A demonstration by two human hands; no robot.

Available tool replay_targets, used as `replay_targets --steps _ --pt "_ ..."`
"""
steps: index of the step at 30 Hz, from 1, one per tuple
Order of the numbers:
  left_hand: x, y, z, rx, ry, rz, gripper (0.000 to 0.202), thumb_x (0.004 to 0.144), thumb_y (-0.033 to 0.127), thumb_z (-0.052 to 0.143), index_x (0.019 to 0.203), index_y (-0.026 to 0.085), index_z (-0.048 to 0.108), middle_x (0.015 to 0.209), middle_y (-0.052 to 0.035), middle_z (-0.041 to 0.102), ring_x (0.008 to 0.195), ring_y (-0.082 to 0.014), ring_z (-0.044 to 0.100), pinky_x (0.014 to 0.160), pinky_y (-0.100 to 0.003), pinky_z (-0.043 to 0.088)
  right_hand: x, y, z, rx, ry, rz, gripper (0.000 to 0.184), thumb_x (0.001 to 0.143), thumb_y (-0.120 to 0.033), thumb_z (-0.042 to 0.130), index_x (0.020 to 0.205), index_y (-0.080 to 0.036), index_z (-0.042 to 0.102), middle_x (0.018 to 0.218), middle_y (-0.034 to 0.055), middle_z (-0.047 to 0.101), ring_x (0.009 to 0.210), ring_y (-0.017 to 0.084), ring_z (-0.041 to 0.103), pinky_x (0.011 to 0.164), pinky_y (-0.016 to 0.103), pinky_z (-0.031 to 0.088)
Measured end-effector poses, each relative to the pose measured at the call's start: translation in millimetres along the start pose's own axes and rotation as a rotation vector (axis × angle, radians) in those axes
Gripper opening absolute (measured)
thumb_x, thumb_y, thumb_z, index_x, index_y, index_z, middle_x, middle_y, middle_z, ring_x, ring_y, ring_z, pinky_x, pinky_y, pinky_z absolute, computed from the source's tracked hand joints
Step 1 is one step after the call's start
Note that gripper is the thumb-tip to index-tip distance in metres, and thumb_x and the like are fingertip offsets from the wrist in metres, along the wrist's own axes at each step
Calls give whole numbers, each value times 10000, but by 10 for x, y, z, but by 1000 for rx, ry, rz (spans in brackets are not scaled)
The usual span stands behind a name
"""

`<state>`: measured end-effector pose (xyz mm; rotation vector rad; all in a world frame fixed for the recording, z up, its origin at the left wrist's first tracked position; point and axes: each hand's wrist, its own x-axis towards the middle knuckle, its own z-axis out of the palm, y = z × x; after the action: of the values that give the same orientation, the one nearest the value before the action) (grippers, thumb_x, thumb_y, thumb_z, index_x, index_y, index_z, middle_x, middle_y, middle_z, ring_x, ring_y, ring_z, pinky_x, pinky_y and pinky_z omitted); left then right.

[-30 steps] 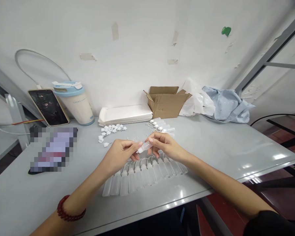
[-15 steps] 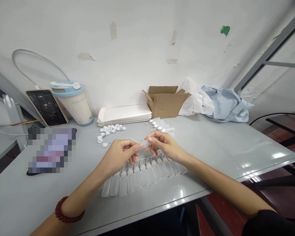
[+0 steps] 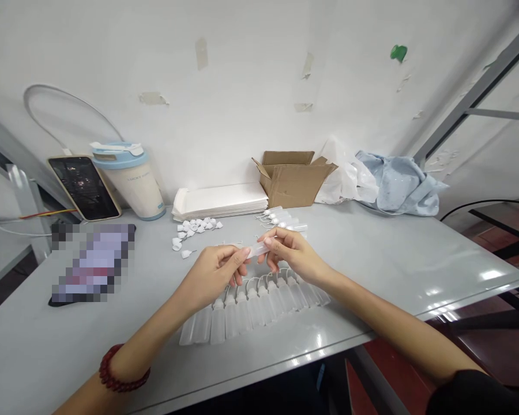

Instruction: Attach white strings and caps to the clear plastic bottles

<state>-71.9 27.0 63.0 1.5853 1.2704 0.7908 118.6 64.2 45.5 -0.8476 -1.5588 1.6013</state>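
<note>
Between my two hands is a small translucent plastic tube (image 3: 257, 249), held in the air over the table. My left hand (image 3: 216, 270) pinches its left end between thumb and fingers. At the other end, the thumb and fingertips of my right hand (image 3: 294, 256) close on it. Below lies a row of several translucent tubes (image 3: 253, 314) with narrow white necks and thin loops at their far ends. White caps (image 3: 196, 226) sit in a loose pile beyond my left hand. Behind my right hand lie several more capped tubes (image 3: 284, 218), partly hidden.
Against the wall stand a stack of white padded envelopes (image 3: 220, 200), an open cardboard box (image 3: 296, 181), a white plastic bag (image 3: 350, 178) and blue cloth (image 3: 400, 184). On the left are a tumbler (image 3: 132, 187), a charging phone (image 3: 84, 187) and a blurred-out flat object (image 3: 95, 262).
Both hands keep their grip in nearly the same place. Slightly more of the tube shows between my fingers, with the right fingertips shifted a little along it. The view has shifted slightly.
</note>
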Motion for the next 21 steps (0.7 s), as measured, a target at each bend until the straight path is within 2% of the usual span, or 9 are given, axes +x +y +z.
replay_targets --steps 4,7,9,12,15,17,21 --pt "-5 -32 23 7 87 24 254 770 429 630 787 176 654 703 -16 658 598 -149 606 552 -249 502 1 -8 0 3 -11 12 365 801 -509 618 849 -161 520 684 5 661 441 72 526 464 227 423" --pt "-4 -35 31 13 154 55 287 723 426 670 857 174 649 839 -44 682 664 -170 628 570 -265 519 6 -5 -1 4 -15 12 364 802 -512 614 840 -162 521 687 5 661 440 72 527 462 226 426" --pt "-6 -16 29 27 128 43 289 744 446 641 843 174 649 812 -40 683 644 -169 628 555 -262 509 10 0 -7 6 -11 0 359 808 -509 609 849 -162 525 686 7 663 440 73 529 461 226 427" --pt "-13 19 20 42 42 12 338 820 483 542 733 175 649 664 -19 655 570 -150 602 526 -246 477 15 3 -16 4 -11 -15 344 823 -496 598 855 -163 519 690 10 665 441 75 529 464 230 434" --pt "-10 32 11 25 8 12 384 846 483 511 650 174 630 590 -10 622 544 -138 576 534 -243 468 9 0 -18 -51 -24 -11 325 852 -488 560 852 -168 507 696 15 659 450 82 530 469 237 432" --pt "-2 26 3 3 15 23 362 837 469 536 650 174 631 583 -8 617 545 -134 567 551 -245 471 1 8 -16 -190 -2 -73 301 877 -470 529 860 -170 525 720 24 650 495 90 536 490 240 433" --pt "19 -3 -25 -75 40 32 354 833 453 545 644 168 635 575 -16 613 545 -140 565 561 -263 477 -11 69 -19 -634 99 -402 247 861 -421 576 945 -189 592 838 54 625 648 130 538 570 267 451"
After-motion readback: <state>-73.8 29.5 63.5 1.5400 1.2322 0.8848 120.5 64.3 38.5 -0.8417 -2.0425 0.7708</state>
